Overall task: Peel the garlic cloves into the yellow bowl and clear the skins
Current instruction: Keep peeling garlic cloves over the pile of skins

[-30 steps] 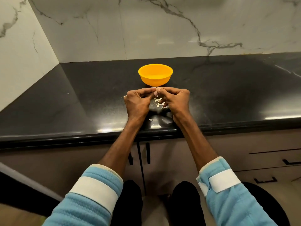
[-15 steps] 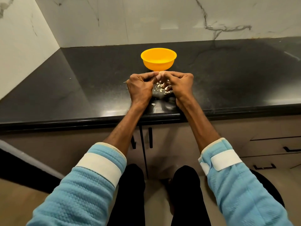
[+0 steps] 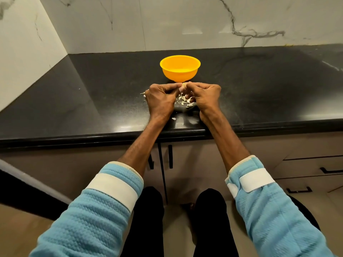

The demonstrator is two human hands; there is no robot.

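The yellow bowl [image 3: 180, 69] stands on the black counter, just beyond my hands. My left hand [image 3: 160, 101] and my right hand [image 3: 205, 96] meet fingertip to fingertip right in front of the bowl, both pinching a small pale garlic clove [image 3: 184, 85] that only partly shows between the fingers. Under and between the hands lies a scatter of papery garlic skins [image 3: 182, 100], with a few flakes left of my left hand [image 3: 143, 94] and one nearer the counter edge [image 3: 174, 118]. The bowl's inside looks bare from here.
The black counter [image 3: 92, 101] runs left into a corner of white marble walls [image 3: 130, 23]. Its front edge lies just under my wrists. Below are cabinet doors with black handles [image 3: 170, 156] and drawers at the right [image 3: 315, 169].
The view has shifted, so the counter and bowl sit slightly differently in the picture. My hands stay together over the skins, still working the clove at the fingertips.
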